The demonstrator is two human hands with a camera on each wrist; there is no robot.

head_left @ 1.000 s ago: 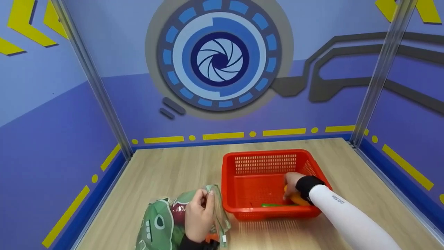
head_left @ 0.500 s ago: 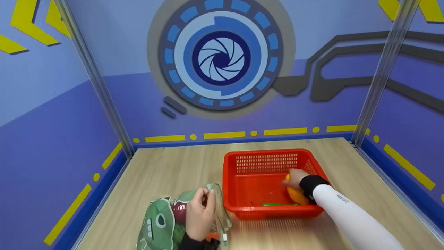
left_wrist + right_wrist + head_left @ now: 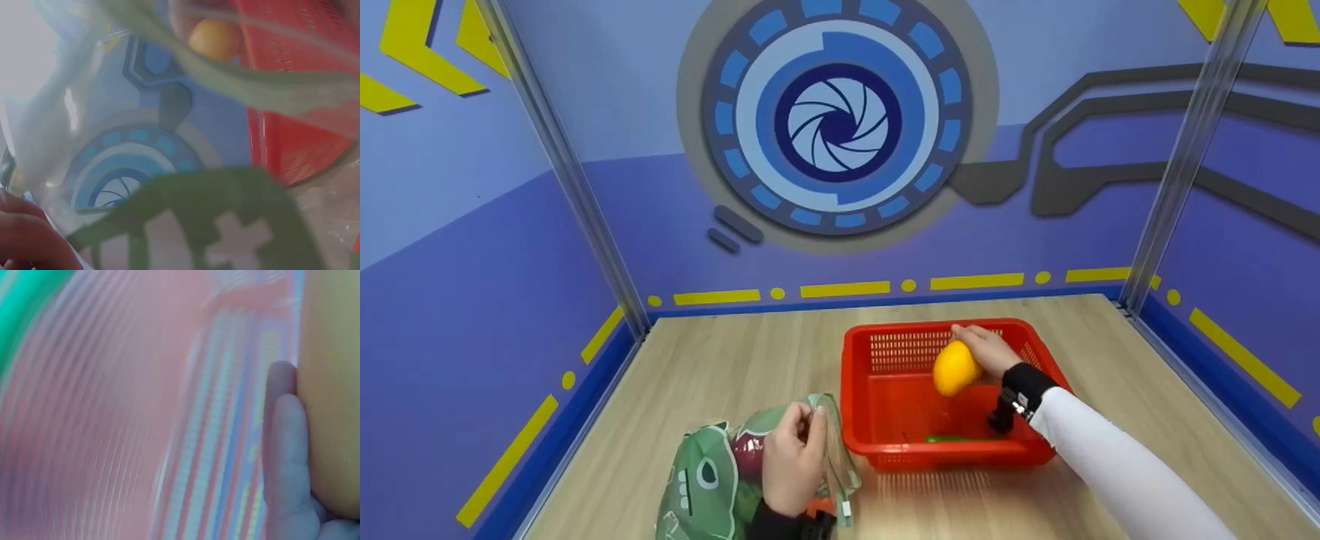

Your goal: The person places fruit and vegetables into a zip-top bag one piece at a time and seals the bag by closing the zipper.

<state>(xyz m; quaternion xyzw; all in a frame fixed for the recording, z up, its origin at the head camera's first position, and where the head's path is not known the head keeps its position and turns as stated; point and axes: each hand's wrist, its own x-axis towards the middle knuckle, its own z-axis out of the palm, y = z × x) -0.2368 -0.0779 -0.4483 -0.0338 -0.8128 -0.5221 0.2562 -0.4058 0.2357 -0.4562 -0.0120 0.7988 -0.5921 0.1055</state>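
Note:
My right hand [image 3: 990, 351] grips a smooth yellow-orange mango [image 3: 957, 367] above the red basket [image 3: 851, 397], its fingers lying along the fruit in the right wrist view. A thin green item [image 3: 945, 439] lies on the basket floor by the near wall; its kind is hard to tell. Left of the basket, my left hand [image 3: 793, 465] pinches the top edge of a green, partly clear zip bag [image 3: 709, 487] with a printed face. Through the bag show a dark red shiny thing [image 3: 748, 444] and something orange, partly hidden by the hand.
The basket stands on a wooden tabletop [image 3: 735, 367], close to the bag's right side. Blue-purple printed panels [image 3: 645, 225] with metal corner posts [image 3: 577, 187] enclose the table at the back and both sides.
My right hand has lifted the mango off the basket floor and brought it up and to the left. The left hand stays on the bag's edge.

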